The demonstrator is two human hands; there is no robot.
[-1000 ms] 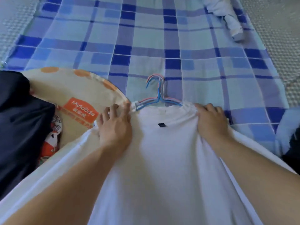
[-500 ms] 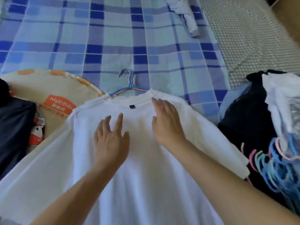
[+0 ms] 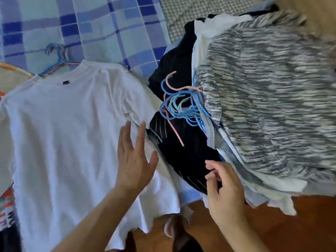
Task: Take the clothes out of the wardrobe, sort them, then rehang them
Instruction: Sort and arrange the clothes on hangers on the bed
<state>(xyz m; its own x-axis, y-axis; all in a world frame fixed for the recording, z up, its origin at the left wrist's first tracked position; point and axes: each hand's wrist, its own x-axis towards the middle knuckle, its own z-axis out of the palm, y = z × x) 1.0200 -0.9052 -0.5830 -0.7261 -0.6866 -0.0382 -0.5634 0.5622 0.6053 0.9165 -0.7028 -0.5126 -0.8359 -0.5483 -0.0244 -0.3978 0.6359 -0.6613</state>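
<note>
A white T-shirt [image 3: 69,135] lies flat on the bed, its collar over a blue and pink hanger [image 3: 58,62]. My left hand [image 3: 135,159] lies on the shirt's right side, fingers straight and spread. To the right a pile of clothes holds a grey marled sweater [image 3: 269,99] on top, white and denim pieces under it, and a dark garment [image 3: 183,153] below. A tangle of blue and pink hangers [image 3: 181,106] sticks out of the pile. My right hand [image 3: 223,190] hovers over the dark garment's near edge, fingers loosely curled, holding nothing.
A blue checked sheet [image 3: 101,28] covers the bed. A cream round cushion [image 3: 12,79] sits at the left edge, partly under the shirt. Brown wooden floor [image 3: 272,230] shows at the bottom right, past the bed's edge.
The view has swung right, bringing the clothes pile in. My right hand left the white shirt and went to the dark garment. My left hand slid right across the shirt.
</note>
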